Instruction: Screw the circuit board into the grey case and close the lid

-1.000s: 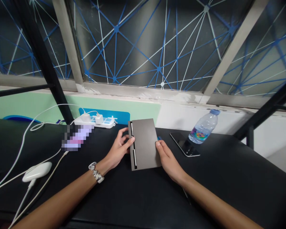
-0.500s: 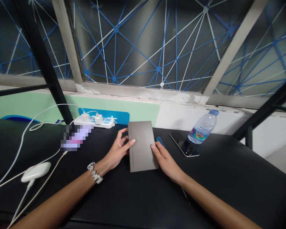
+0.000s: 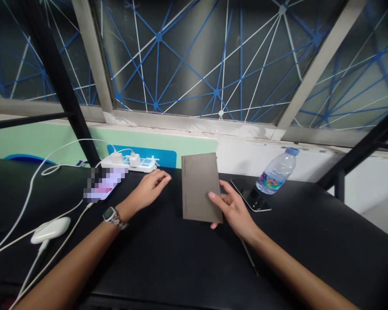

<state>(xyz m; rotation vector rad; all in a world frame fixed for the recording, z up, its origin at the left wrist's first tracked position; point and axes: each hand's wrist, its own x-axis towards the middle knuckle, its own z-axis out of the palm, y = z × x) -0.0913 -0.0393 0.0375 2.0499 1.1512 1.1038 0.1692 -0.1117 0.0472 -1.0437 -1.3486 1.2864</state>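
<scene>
Grey case [image 3: 198,187] clamped in right hand's grip [image 3: 217,210] (left hand [image 3: 147,190] open, empty, nearby).

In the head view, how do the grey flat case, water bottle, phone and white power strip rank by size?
1. Grey flat case
2. The water bottle, phone and white power strip look too alike to rank.

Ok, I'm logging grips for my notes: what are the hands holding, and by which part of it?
The right hand holds the grey flat case by its right edge; the left hand holds nothing.
</scene>
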